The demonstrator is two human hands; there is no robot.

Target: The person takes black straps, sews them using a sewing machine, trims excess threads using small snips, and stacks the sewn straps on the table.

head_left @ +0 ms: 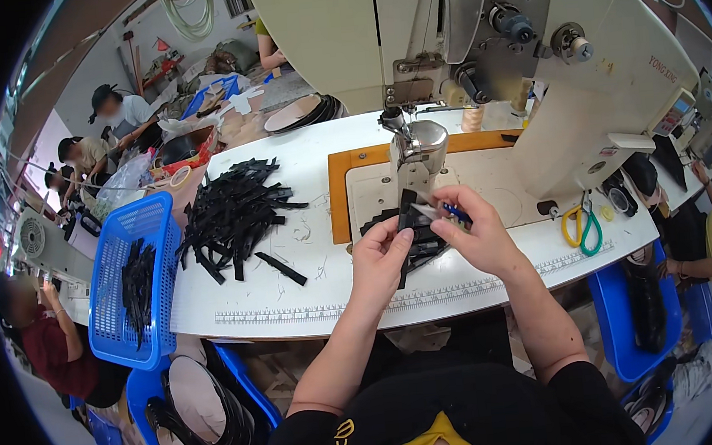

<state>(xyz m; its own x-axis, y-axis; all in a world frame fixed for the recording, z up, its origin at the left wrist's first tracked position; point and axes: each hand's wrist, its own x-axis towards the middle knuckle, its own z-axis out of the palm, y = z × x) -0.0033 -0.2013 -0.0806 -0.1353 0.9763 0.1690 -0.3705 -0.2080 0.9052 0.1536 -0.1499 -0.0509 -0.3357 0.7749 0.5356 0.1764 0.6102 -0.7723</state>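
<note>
A black strip [407, 210] is pinched in the left hand [380, 258], seemingly steadied for the blue-handled snips [456, 213] gripped in the right hand [484, 231], before the sewing machine [574, 126], while a strip pile [233, 207] is heaped leftward on the white table [319, 288], apparently for easy reach.

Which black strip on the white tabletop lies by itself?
The single strip off the lower right of the large heap; it lies separate, while the others overlap in bunches.
</note>
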